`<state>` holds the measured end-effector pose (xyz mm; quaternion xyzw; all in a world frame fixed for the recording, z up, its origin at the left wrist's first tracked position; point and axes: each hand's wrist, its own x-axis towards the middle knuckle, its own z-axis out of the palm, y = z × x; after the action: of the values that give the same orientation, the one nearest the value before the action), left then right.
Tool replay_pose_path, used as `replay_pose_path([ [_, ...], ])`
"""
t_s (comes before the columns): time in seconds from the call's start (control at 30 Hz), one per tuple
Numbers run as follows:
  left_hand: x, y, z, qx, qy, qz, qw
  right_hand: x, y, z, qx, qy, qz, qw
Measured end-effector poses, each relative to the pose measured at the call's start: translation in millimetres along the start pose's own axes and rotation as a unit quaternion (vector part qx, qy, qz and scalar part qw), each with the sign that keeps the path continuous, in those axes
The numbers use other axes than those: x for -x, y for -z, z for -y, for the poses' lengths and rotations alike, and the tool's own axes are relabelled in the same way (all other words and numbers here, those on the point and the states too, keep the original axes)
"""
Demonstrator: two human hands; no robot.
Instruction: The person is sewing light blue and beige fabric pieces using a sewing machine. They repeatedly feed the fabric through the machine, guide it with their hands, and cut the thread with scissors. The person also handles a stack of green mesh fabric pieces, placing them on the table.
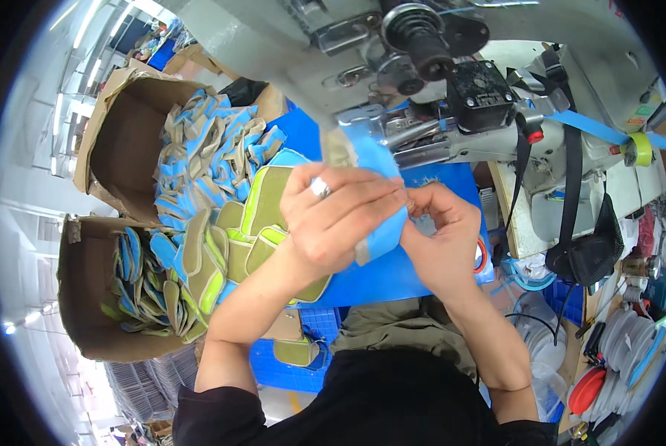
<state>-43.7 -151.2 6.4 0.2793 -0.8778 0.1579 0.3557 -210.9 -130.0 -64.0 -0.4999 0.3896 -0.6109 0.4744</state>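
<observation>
My left hand (333, 212) is wrapped over a blue fabric piece (374, 152) with beige edging, which rises toward the metal foot (361, 117) of a sewing machine; whether it touches the foot I cannot tell. My right hand (438, 234) pinches the same piece at its right side, fingertips bent inward. Beneath both hands lies a blue work surface (366, 286). Olive padded pieces with lime and blue edging (262, 193) are piled just left of my left hand. A red ring-shaped item (480, 253) sits partly behind my right hand.
Two cardboard boxes (80, 279) at the left hold loose blue, beige and green pieces. The machine body (467, 134) fills the top, with blue tape (586, 125) and black straps at the right. A blue crate (270, 368) stands below; reels and clutter (612, 349) are at lower right.
</observation>
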Motion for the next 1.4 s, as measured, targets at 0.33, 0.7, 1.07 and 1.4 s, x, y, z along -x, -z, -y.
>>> replay_pose_path([
  [0.33, -10.7, -11.0, 34.3, -0.018, -0.036, -0.024, 0.999, -25.7, -18.6, 2.9, 0.004, -0.019, -0.054, 0.998],
  [0.7, 14.7, -22.6, 35.3, 0.164, 0.130, -0.114, 0.971, -19.9, -20.9, -10.8, 0.118, 0.174, -0.094, 0.973],
  [1.07, -3.7, -5.0, 23.8, 0.003, -0.048, 0.003, 0.999, -15.1, -27.3, -23.8, 0.075, 0.095, -0.108, 0.987],
  [1.4, -12.6, -3.6, 29.8, -0.038, -0.064, 0.031, 0.997, -23.9, -27.3, -12.5, -0.071, -0.021, -0.098, 0.992],
])
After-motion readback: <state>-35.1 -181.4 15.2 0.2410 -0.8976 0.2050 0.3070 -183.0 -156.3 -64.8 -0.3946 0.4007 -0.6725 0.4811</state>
